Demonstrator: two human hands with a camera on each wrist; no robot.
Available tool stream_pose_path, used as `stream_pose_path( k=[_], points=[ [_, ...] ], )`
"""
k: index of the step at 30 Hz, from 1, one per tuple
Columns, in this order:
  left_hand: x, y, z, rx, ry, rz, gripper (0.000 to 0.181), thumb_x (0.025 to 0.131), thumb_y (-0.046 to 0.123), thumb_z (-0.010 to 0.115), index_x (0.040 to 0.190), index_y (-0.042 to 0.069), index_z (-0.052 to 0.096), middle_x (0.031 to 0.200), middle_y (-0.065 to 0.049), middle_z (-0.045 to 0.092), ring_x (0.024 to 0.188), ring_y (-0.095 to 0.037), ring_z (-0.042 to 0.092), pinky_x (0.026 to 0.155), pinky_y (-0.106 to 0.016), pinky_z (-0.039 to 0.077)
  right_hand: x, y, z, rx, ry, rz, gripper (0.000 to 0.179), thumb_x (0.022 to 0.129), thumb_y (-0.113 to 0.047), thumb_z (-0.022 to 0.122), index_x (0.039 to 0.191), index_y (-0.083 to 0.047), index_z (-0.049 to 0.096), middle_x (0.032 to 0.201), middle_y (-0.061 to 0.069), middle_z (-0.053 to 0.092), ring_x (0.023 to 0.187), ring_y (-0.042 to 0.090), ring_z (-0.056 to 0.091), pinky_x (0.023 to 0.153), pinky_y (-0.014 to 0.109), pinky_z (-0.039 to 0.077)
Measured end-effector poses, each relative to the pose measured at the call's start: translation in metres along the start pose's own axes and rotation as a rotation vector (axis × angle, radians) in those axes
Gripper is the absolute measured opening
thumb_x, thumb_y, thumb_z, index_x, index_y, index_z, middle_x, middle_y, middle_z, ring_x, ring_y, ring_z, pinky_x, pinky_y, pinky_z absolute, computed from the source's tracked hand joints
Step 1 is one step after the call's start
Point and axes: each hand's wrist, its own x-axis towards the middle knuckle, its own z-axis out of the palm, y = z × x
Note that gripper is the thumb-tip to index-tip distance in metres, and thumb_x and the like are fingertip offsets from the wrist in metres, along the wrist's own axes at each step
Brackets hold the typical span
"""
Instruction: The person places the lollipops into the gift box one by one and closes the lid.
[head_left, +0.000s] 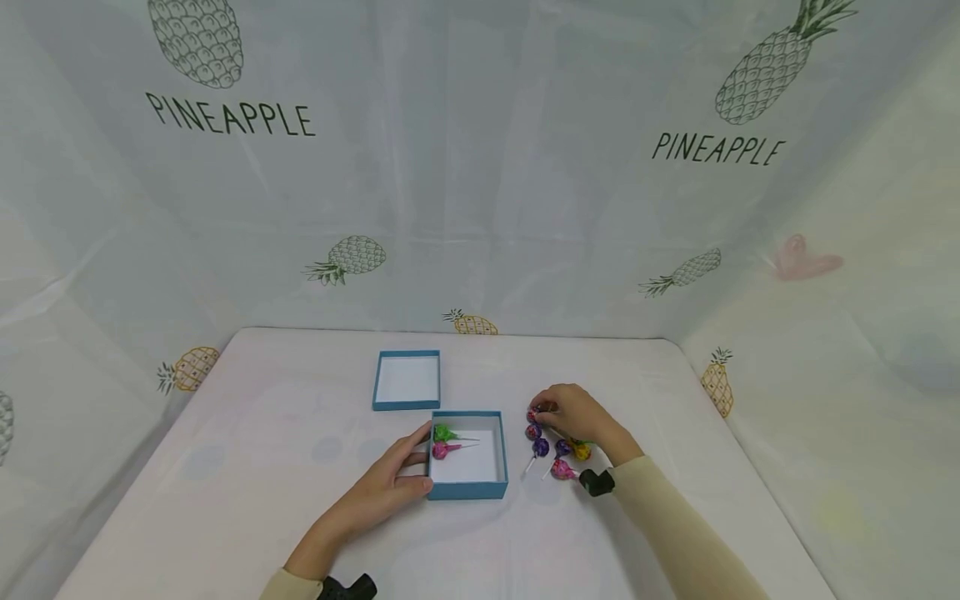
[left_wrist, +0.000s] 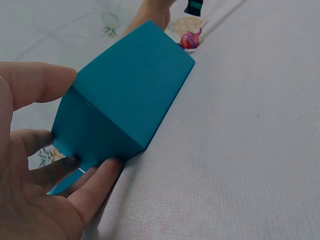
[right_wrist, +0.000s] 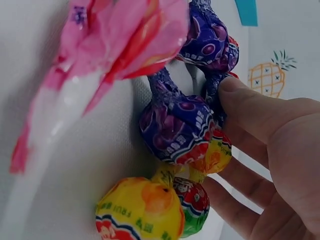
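Observation:
A blue box (head_left: 467, 490) with a white inside stands in front of me in the head view. Inside lie a green lollipop (head_left: 442, 432) and a pink lollipop (head_left: 440, 450). My left hand (head_left: 378, 486) rests on the box's left side, fingers extended and thumb by the near corner. To the right of the box, my right hand (head_left: 577, 414) pinches a purple-wrapped lollipop (right_wrist: 212, 90) at the far end of a loose group. Thumb and fingers partly cover it. Beside that hand lie more purple lollipops (right_wrist: 175, 125), yellow ones (right_wrist: 142, 205) and a pink one (head_left: 561, 470).
A shallow blue lid (head_left: 407, 406) with its white inside up lies behind the box, slightly left. All stands on a white-covered table (head_left: 247, 467). Pineapple-printed cloth (head_left: 480, 183) hangs behind and at both sides. Dark devices (head_left: 597, 482) sit at both wrists.

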Motion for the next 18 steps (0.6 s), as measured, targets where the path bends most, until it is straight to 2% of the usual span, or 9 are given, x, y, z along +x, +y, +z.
stream_pose_path(
  k=[3, 10, 18],
  points=[
    [0.0, -0.001, 0.0, 0.008, 0.001, -0.001, 0.083, 0.104, 0.027, 0.07, 0.172, 0.025, 0.022, 0.173, -0.017, 0.026, 0.151, -0.04, 0.042, 0.113, -0.036, 0.049, 0.001, -0.002, 0.001, -0.016, 0.013, 0.016, 0.017, 0.099, -0.014, 0.077, 0.116, -0.012, 0.079, 0.1, -0.004, 0.074, 0.09, 0.011, 0.066, 0.089, 0.04, 0.06],
    [0.0, -0.002, 0.001, -0.003, -0.003, 0.008, 0.082, 0.104, 0.026, 0.069, 0.172, 0.024, 0.022, 0.172, -0.018, 0.027, 0.151, -0.041, 0.042, 0.112, -0.036, 0.05, 0.002, -0.011, -0.002, -0.054, 0.087, 0.023, 0.019, 0.099, -0.02, 0.078, 0.117, -0.015, 0.078, 0.098, -0.007, 0.073, 0.089, 0.009, 0.065, 0.085, 0.036, 0.06],
    [0.0, -0.002, 0.0, -0.014, -0.008, 0.014, 0.083, 0.104, 0.025, 0.07, 0.172, 0.022, 0.021, 0.172, -0.019, 0.026, 0.151, -0.042, 0.041, 0.104, -0.017, 0.046, 0.005, -0.041, -0.014, -0.103, 0.161, -0.045, 0.019, 0.098, -0.024, 0.079, 0.115, -0.014, 0.079, 0.098, -0.006, 0.075, 0.088, 0.01, 0.067, 0.082, 0.036, 0.059]
  ],
)
